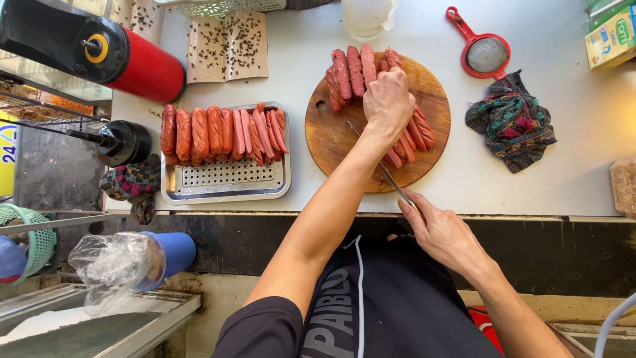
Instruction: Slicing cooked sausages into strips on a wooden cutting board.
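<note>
Left hand: my left hand [387,99] is closed down over a sausage [397,69] on the round wooden cutting board [338,136], upper centre of the frame, pinning it.
Right hand: my right hand [440,232] is wrapped around the handle of the knife [377,162], lower centre; the blade runs up under my left wrist.
Cut pieces: split halves [414,136] lie by the board's right edge; whole ones [348,73] at its top.
Tray: the perforated metal tray [225,182], left of the board, holds more sausages [222,132].
Doing it well: I judge I should keep my fingertips curled back and the blade level, slicing lengthwise in one smooth draw.
</note>
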